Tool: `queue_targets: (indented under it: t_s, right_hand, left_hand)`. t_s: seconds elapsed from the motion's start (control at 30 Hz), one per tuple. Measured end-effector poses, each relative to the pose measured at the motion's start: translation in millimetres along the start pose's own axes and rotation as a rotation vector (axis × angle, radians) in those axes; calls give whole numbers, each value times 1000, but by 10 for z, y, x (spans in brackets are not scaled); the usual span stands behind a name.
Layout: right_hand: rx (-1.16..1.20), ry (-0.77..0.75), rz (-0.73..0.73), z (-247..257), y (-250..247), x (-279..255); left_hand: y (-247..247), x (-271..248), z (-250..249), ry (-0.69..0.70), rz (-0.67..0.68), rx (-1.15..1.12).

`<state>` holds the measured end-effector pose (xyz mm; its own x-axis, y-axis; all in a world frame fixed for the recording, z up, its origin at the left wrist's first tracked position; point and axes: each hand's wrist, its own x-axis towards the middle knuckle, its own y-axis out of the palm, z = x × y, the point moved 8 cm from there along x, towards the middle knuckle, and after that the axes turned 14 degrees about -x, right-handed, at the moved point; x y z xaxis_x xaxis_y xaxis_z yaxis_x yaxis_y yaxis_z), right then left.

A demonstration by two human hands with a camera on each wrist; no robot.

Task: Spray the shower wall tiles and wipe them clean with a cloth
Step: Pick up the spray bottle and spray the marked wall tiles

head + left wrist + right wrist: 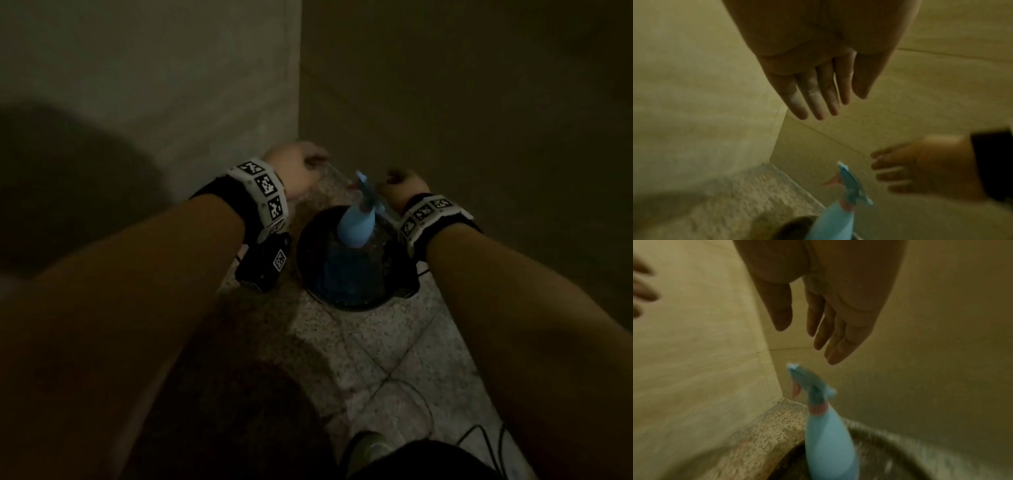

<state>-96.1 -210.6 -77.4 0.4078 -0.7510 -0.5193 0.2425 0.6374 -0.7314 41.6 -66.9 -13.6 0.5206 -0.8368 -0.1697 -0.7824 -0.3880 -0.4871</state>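
Observation:
A light-blue spray bottle (355,224) with a blue head and pink trigger stands upright in a black round bucket (310,274) in the shower corner. My left hand (298,168) hovers above and left of the nozzle, fingers straight and holding nothing (818,100). To the right of the bottle's head, my right hand (404,186) is also relaxed and empty (828,334), just above the nozzle (793,367). Neither hand touches the bottle. Something dark bluish lies in the bucket under the bottle; I cannot tell what it is.
Beige wall tiles (171,85) meet in a corner just behind the bucket. The floor (376,342) is speckled stone. A shoe (366,448) and black cables (479,442) are near the bottom edge. The light is dim.

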Motion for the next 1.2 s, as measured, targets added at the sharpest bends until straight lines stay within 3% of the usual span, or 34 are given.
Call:
queue_targets:
  t_s: [0.13, 0.23, 0.4, 0.53, 0.77, 1.0, 1.2]
  right_hand:
    - [123, 68, 11, -277, 249, 239]
    - [88, 50, 13, -346, 469, 331]
    - [159, 42, -115, -419, 550, 376]
    - [86, -12, -205, -449, 526, 344]
    - [43, -120, -249, -419, 483, 111]
    - [177, -222, -225, -136, 197, -281]
    - [197, -374, -49, 310, 281, -861]
  left_hand:
    - [215, 91, 282, -94, -20, -182]
    - [399, 131, 524, -154, -15, -247]
    - [570, 122, 774, -191, 13, -261]
    - [612, 81, 899, -209, 19, -241]
    - [730, -109, 1075, -292, 55, -256]
    - [737, -348, 1188, -331, 24, -286]
    - [466, -586, 1181, -304, 6, -92]
